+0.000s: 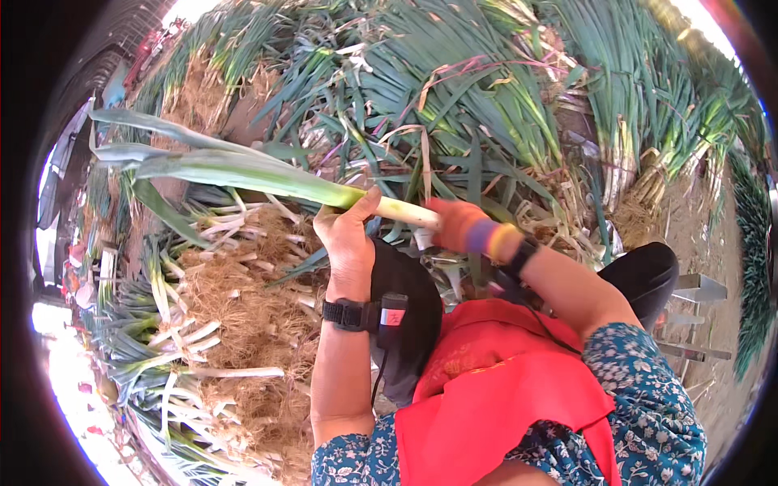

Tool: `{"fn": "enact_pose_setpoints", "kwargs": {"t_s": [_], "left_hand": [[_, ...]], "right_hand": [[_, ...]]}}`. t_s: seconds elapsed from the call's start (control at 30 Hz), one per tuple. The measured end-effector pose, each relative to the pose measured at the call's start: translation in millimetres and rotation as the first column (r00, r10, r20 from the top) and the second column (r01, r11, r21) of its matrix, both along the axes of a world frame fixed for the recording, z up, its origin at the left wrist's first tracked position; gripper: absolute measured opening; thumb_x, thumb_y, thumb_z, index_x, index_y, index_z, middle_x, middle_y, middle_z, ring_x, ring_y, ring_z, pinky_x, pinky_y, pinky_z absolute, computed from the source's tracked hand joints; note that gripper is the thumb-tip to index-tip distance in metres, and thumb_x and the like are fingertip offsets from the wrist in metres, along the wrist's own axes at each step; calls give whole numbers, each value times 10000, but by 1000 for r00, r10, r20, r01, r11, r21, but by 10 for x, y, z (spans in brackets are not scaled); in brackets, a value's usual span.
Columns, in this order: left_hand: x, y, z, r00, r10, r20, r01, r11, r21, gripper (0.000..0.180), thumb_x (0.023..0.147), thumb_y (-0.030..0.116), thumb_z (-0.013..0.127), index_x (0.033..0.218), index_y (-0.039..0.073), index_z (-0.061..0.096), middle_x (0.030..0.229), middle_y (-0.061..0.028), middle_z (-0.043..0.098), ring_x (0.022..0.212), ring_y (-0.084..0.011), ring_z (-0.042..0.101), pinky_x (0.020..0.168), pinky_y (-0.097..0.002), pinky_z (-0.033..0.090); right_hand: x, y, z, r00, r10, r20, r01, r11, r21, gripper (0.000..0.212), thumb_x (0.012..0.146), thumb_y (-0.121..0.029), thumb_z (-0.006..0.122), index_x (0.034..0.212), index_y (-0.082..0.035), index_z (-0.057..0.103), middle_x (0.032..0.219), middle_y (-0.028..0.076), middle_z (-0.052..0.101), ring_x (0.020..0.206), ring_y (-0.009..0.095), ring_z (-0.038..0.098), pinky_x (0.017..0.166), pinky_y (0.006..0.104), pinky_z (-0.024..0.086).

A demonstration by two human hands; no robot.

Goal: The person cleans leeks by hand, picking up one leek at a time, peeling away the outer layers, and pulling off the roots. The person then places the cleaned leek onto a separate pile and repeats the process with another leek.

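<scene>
A long leek (243,172) lies slantwise across the middle of the view, green leaves to the left and white end to the right. My left hand (348,235) is closed round its stalk, thumb on top, where green turns to white. My right hand (463,227), in an orange covering with a purple and yellow cuff, is closed at the white end. Motion blurs its fingers, and the leek's tip is hidden by them. A dry, pale leaf (425,162) stands just above this hand.
A heap of leeks with tangled brown roots (251,300) lies to my left. Ahead are piled green leaves (389,81), and upright leek bunches (620,146) stand at the right. A metal stool-like frame (698,288) is by my right knee. My red apron (502,373) covers my lap.
</scene>
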State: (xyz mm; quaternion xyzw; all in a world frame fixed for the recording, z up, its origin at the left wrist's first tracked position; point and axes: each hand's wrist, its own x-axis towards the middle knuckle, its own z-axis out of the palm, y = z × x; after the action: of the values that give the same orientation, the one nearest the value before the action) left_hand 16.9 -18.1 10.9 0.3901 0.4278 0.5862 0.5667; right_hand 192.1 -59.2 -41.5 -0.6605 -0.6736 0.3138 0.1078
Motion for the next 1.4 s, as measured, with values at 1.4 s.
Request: {"fn": "enact_pose_setpoints", "kwargs": {"t_s": [1.4], "left_hand": [[671,268,17,525,-624,-578,532,771,-349,289,802,18,662,1081,-25,602,967,-57,651,856,-101,603,741,-219,473]], "right_hand": [[2283,-82,-1840,667,-728,-162,698,534,477,296,732,-242,614,987,-95,584,877,157,619,841,341,589,705,399,474]]}}
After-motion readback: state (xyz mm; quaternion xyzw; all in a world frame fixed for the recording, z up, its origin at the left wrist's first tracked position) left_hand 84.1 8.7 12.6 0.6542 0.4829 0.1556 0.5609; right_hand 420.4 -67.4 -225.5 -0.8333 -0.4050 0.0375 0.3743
